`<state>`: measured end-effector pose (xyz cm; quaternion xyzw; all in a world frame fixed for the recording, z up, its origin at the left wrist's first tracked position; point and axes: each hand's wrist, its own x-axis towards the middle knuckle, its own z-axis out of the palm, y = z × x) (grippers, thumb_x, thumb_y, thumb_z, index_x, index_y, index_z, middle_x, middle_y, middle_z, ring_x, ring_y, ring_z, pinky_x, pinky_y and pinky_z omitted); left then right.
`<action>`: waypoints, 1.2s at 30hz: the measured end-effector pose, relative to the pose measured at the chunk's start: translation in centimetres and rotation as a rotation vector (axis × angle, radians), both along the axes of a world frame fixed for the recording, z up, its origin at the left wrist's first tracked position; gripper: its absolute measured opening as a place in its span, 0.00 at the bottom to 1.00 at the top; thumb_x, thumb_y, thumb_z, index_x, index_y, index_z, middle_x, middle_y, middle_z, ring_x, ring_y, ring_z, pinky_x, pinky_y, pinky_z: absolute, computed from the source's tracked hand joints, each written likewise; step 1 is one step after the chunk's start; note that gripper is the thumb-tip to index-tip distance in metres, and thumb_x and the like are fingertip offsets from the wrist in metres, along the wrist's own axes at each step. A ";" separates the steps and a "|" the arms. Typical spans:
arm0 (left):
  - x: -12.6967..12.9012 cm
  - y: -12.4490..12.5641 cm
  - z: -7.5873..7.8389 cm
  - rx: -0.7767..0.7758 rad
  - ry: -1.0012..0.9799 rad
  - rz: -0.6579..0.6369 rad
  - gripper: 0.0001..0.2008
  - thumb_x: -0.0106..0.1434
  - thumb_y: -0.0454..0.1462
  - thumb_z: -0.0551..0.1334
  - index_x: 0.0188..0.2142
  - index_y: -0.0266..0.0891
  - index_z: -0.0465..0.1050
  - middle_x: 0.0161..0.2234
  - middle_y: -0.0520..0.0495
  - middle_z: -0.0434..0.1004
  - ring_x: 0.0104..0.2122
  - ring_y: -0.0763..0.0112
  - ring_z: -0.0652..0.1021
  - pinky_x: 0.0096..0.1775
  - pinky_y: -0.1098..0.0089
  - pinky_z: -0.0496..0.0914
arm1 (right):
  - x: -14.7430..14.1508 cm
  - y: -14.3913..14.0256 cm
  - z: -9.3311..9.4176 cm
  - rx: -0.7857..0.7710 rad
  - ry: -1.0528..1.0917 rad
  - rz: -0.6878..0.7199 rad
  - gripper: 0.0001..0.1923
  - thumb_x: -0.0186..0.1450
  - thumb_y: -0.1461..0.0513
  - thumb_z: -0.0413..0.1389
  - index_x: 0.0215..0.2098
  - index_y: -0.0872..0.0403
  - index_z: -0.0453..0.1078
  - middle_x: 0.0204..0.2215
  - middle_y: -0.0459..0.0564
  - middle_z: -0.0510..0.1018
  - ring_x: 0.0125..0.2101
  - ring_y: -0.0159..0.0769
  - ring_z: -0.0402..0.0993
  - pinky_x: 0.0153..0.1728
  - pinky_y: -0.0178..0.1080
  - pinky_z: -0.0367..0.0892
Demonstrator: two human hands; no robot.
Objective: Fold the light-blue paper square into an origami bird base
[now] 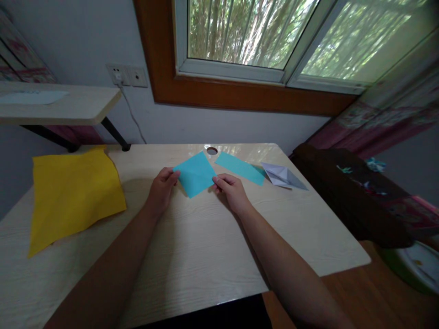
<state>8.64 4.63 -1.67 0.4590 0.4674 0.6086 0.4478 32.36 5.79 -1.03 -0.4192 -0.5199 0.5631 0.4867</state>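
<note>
A square-looking sheet of light blue paper (196,175) is held above the desk, turned so that a corner points toward me. My left hand (163,186) pinches its left corner between thumb and fingers. At the opposite corner, my right hand (231,188) grips the sheet the same way. Just beyond my right hand lies a blue paper strip (240,168). Its right end is close to a folded white paper piece (283,176) with a pointed tip.
A large yellow sheet (75,196) with uneven edges lies on the left of the wooden desk (206,256). A raised shelf (103,98) on black legs stands at the back left. The desk has a round cable hole (211,151) near the wall. A dark brown piece of furniture (343,192) stands to the right.
</note>
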 end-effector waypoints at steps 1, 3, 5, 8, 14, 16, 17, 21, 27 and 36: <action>0.0 0.0 -0.1 -0.009 0.052 -0.017 0.18 0.59 0.49 0.70 0.27 0.38 0.71 0.26 0.54 0.66 0.27 0.75 0.67 0.31 0.74 0.64 | -0.1 0.0 0.0 -0.022 0.011 0.023 0.16 0.58 0.49 0.67 0.28 0.53 0.78 0.24 0.46 0.79 0.23 0.30 0.68 0.27 0.36 0.63; 0.0 0.0 -0.4 -0.033 0.101 -0.035 0.18 0.59 0.50 0.69 0.27 0.38 0.71 0.25 0.54 0.67 0.27 0.74 0.68 0.32 0.73 0.65 | -0.2 -0.1 0.0 -0.045 0.013 0.070 0.16 0.58 0.49 0.67 0.27 0.53 0.77 0.24 0.47 0.80 0.23 0.30 0.68 0.27 0.35 0.63; 0.0 -0.1 -0.7 -0.057 0.083 -0.046 0.18 0.60 0.51 0.69 0.27 0.38 0.72 0.24 0.54 0.67 0.26 0.73 0.68 0.31 0.72 0.64 | -0.2 -0.3 0.1 -0.050 -0.005 0.104 0.17 0.59 0.48 0.67 0.27 0.53 0.77 0.24 0.48 0.80 0.24 0.30 0.69 0.28 0.35 0.64; 0.0 -0.2 -0.8 -0.108 0.007 -0.076 0.18 0.59 0.51 0.69 0.30 0.38 0.73 0.23 0.55 0.67 0.24 0.74 0.68 0.28 0.73 0.63 | -0.2 -0.5 0.1 -0.034 -0.052 0.155 0.17 0.59 0.48 0.66 0.27 0.53 0.77 0.25 0.48 0.80 0.25 0.31 0.70 0.31 0.36 0.65; -0.2 -0.3 -1.0 -0.192 -0.032 -0.154 0.20 0.56 0.50 0.72 0.39 0.38 0.79 0.31 0.49 0.78 0.28 0.69 0.75 0.33 0.69 0.72 | 0.4 -0.9 0.1 0.049 -0.249 0.304 0.19 0.64 0.48 0.63 0.26 0.54 0.75 0.24 0.45 0.77 0.25 0.31 0.68 0.30 0.35 0.61; -0.2 -0.4 -1.0 -0.211 -0.009 -0.207 0.19 0.55 0.50 0.72 0.39 0.37 0.80 0.33 0.48 0.80 0.29 0.68 0.77 0.35 0.67 0.73 | 0.5 -0.9 -0.2 0.047 -0.249 0.308 0.19 0.64 0.48 0.63 0.25 0.53 0.73 0.23 0.43 0.74 0.24 0.30 0.66 0.28 0.35 0.59; -0.2 -0.5 -0.9 -0.220 0.012 -0.234 0.19 0.55 0.49 0.72 0.39 0.37 0.80 0.33 0.48 0.81 0.30 0.67 0.77 0.35 0.67 0.73 | 0.5 -0.9 -0.3 0.032 -0.228 0.308 0.18 0.63 0.49 0.64 0.26 0.53 0.74 0.23 0.43 0.74 0.24 0.30 0.66 0.28 0.35 0.59; 0.0 -0.9 -0.1 -0.237 0.157 -0.332 0.18 0.55 0.50 0.71 0.36 0.37 0.82 0.34 0.47 0.83 0.30 0.66 0.78 0.36 0.68 0.73 | 0.4 -0.8 -0.8 -0.065 -0.082 0.326 0.16 0.62 0.49 0.65 0.36 0.53 0.79 0.32 0.47 0.80 0.29 0.33 0.72 0.36 0.38 0.67; 0.4 -1.3 0.8 -0.244 0.315 -0.483 0.18 0.57 0.51 0.69 0.33 0.36 0.81 0.30 0.47 0.82 0.28 0.67 0.77 0.33 0.69 0.71 | 0.2 -0.6 -0.4 -0.050 -0.051 0.239 0.17 0.61 0.49 0.66 0.29 0.54 0.75 0.25 0.44 0.75 0.26 0.31 0.67 0.30 0.36 0.63; 0.9 -1.4 0.8 -0.201 0.369 -0.449 0.21 0.60 0.54 0.65 0.26 0.37 0.74 0.20 0.54 0.70 0.21 0.73 0.70 0.25 0.73 0.64 | 0.4 -0.3 -0.8 -0.034 -0.023 0.123 0.20 0.62 0.46 0.63 0.26 0.54 0.72 0.23 0.43 0.68 0.26 0.31 0.61 0.28 0.35 0.59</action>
